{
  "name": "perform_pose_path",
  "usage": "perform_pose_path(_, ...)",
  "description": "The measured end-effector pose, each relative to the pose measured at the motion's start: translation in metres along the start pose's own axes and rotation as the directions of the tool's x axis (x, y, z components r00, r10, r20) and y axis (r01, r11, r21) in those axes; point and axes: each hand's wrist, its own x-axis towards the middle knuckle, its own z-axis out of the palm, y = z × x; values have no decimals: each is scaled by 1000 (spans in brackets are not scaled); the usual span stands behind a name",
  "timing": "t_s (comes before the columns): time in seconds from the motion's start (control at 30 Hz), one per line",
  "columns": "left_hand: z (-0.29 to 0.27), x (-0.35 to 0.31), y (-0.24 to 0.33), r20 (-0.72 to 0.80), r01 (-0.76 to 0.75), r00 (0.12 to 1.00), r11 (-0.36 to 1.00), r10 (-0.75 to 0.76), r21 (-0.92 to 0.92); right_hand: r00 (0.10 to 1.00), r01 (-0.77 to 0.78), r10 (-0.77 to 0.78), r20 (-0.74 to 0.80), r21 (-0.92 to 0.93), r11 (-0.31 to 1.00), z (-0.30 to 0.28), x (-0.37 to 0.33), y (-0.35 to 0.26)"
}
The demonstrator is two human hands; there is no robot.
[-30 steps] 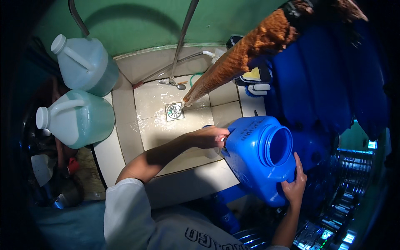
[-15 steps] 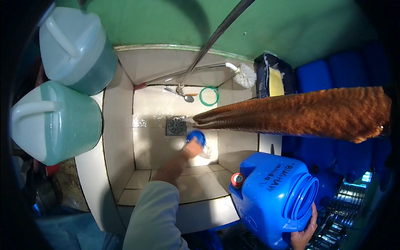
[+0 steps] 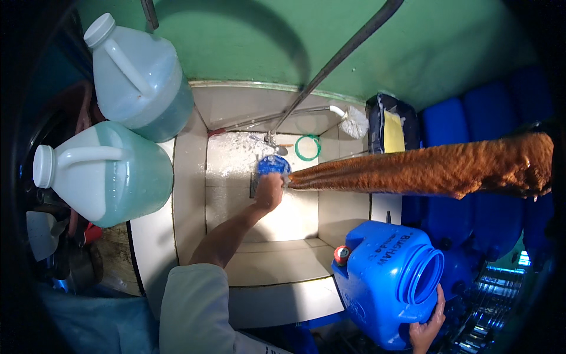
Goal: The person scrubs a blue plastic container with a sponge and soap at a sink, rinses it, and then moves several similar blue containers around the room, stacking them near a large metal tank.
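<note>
My left hand (image 3: 270,192) grips a round blue cap (image 3: 275,165) low over the tiled basin (image 3: 227,203), beside the floor drain and under the thin end of a long, rough brown piece (image 3: 413,168). Water splashes and droplets spread on the tiles just beyond the cap. My right hand (image 3: 429,324) is wrapped round the side of a big blue water jug (image 3: 377,253), below its wide uncovered mouth. The jug leans at the basin's near right corner, and a small red-and-white tap (image 3: 342,255) sticks out of its side. Part of the cap is hidden by my fingers.
Two plastic jugs with pale green liquid, one nearer (image 3: 118,171) and one farther (image 3: 141,76), stand on the left ledge. A white brush (image 3: 355,123), a green ring (image 3: 307,147) and a dark pipe (image 3: 348,50) are at the back. Blue containers (image 3: 448,121) crowd the right.
My left hand has moved the cap away from me, over the drain, and droplets have spread behind it. The view has shifted a little. My right hand stays on the jug.
</note>
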Motion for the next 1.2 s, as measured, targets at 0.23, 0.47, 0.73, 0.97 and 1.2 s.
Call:
perform_pose_path(0.23, 28, 36, 11, 155, 504, 651, 270, -743, -820, 1000, 17, -18, -18, -52, 998, 1, 0, 0)
perform_pose_path(0.47, 34, 39, 6, 661, 81, 445, -708, -604, -702, 997, 67, -69, -34, -40, 997, 2, -2, -1)
perform_pose_path(0.73, -21, 34, 8, 648, 281, 673, -687, -357, -670, 994, 86, -89, -61, -50, 995, 3, -4, -2)
perform_pose_path(0.97, -95, 25, 47, 669, 682, 721, 9, -181, -732, 986, 154, -157, -53, -51, 987, -1, -3, 1)
perform_pose_path(1.2, -190, 106, 217, 697, 710, 704, 162, -139, -685, 964, 265, -267, -3, -119, 957, -14, -4, 5)
